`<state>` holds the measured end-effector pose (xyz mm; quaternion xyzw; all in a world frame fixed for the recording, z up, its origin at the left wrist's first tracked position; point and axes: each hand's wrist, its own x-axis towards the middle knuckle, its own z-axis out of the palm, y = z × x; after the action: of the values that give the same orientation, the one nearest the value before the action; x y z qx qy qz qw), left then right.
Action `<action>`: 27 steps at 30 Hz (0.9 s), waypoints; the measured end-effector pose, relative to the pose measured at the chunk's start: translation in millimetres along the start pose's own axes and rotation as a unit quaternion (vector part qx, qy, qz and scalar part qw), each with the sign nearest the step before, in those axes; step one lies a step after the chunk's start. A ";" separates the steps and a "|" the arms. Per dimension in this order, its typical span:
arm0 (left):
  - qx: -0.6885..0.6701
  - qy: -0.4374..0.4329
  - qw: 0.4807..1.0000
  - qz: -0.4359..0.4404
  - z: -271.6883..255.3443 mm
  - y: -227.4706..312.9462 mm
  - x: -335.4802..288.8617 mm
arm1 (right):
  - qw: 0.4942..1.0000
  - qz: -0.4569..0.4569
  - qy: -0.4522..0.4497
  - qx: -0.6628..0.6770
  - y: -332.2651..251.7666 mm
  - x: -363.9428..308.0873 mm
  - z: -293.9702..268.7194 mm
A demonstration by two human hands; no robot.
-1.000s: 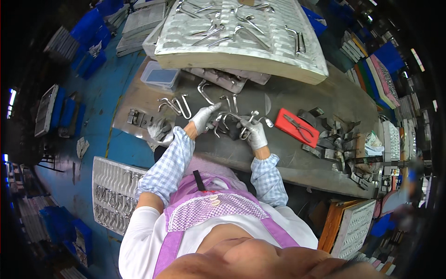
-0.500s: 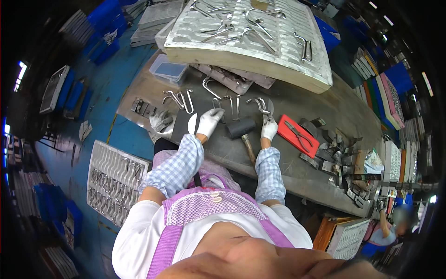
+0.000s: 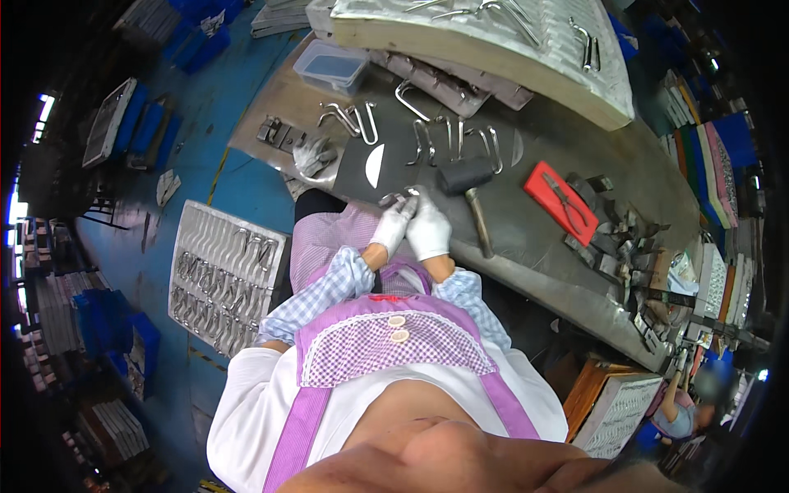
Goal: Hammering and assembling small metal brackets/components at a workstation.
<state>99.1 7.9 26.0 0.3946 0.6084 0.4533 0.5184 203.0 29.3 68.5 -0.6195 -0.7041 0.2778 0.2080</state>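
My left hand (image 3: 391,228) and my right hand (image 3: 430,228), both in white gloves, meet at the near edge of the bench. Their fingers close around a small shiny metal piece (image 3: 398,198), mostly covered by the gloves, so its full shape is hidden. Just beyond them is a black mat (image 3: 352,168) with a white half-moon shape (image 3: 375,166) on it. A black-headed mallet (image 3: 465,174) with a wooden handle lies to the right of my hands. Several bent shiny metal rods (image 3: 422,143) rest in a loose row behind it.
Red-handled pliers (image 3: 569,201) lie on a red pad (image 3: 546,182) at right, beside a heap of metal blocks (image 3: 608,238). A clear plastic box (image 3: 332,67) and a large rack of metal parts (image 3: 485,41) stand at the back. Another tray of parts (image 3: 226,279) is at my left.
Both hands have drawn back from the row of rods and come together at the bench's near edge, now on a metal piece. The view has shifted, so the bench appears higher and further right.
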 end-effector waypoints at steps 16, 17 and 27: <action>0.258 0.029 0.965 0.022 -163.4 -39.0 -1.8 | 0.960 0.074 0.195 -0.187 105.4 18.1 -38.2; 0.223 -0.023 0.974 0.012 -132.9 -2.7 4.5 | 0.967 0.162 0.176 -0.087 122.7 29.8 -37.6; 0.433 -0.087 0.864 0.243 -91.6 -37.7 59.3 | 0.923 0.170 -0.073 0.338 -57.7 7.5 -94.3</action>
<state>-0.9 40.7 -21.7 0.7526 0.5808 0.2190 0.2199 218.3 44.8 177.1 -0.6011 -0.4656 0.5747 0.3025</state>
